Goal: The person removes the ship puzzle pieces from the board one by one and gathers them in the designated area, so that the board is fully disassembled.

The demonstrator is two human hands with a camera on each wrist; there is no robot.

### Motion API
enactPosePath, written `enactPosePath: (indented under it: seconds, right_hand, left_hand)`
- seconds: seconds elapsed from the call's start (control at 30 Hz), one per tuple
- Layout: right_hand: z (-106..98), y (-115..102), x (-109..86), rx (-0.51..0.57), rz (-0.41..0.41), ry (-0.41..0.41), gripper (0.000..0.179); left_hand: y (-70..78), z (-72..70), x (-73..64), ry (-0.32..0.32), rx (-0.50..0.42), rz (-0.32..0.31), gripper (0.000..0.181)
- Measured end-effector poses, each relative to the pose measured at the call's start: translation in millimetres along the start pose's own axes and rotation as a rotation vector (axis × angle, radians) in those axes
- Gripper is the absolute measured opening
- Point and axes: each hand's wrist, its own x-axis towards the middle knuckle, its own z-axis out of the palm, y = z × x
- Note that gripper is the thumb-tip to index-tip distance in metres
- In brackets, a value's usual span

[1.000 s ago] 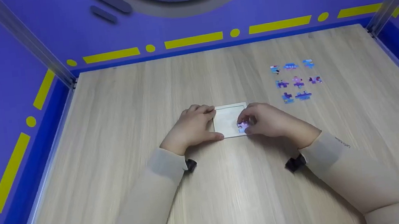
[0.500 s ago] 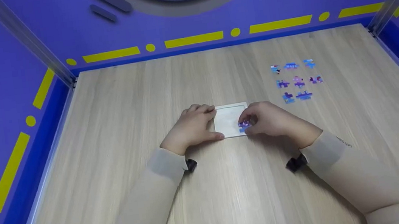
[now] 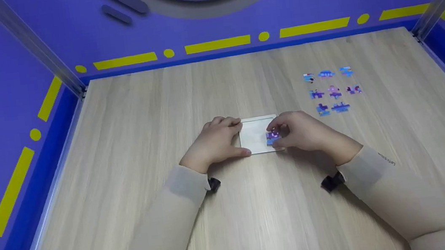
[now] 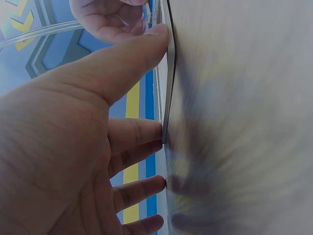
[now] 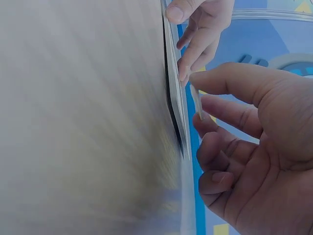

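A pale, shallow puzzle tray [image 3: 253,136] with a raised rim lies flat on the table. At its left side, my left hand [image 3: 217,142] rests with thumb and fingers spread along the edge. In the left wrist view the left hand [image 4: 73,132] has fairly straight fingers, the thumb on the tray's rim [image 4: 171,73]. My right hand [image 3: 302,132] pinches a purple, pink and blue jigsaw piece [image 3: 273,135] over the tray's right side. Seen edge-on in the right wrist view, that jigsaw piece [image 5: 197,102] is raised above the tray [image 5: 177,93].
Several loose jigsaw pieces [image 3: 335,92] lie in rough rows on the table's right, beyond my right hand. Blue-purple walls with yellow marks [image 3: 217,44] enclose the wood-grain table [image 3: 152,108] at the back and sides.
The pinched jigsaw piece has turned between my right fingers, its purple and blue parts now facing differently. It has shifted slightly away from me. My left hand stays at the tray.
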Motion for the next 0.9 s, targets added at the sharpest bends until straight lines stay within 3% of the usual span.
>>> enactPosePath:
  seconds: [0.23,0.53,0.67,0.9]
  right_hand:
    - [-8,1,-0.7,-0.006,-0.007,0.027,0.032]
    - [-20,9,-5.4,0.082,-0.018,0.035,0.031]
    - [-25,17,-6.7,0.217,0.011,0.049,0.034]
    - [-28,27,-7.9,0.632,0.16,0.05,0.052]
  left_hand:
    - [1.5,-2.2,2.3,-0.003,0.002,-0.001,0.098]
    - [1.0,-1.4,4.2,0.0,0.002,0.009,0.097]
    - [-0.5,-0.9,3.2,0.004,0.005,0.007,0.097]
    - [-2.0,1.4,1.1,-0.006,-0.006,-0.011,0.098]
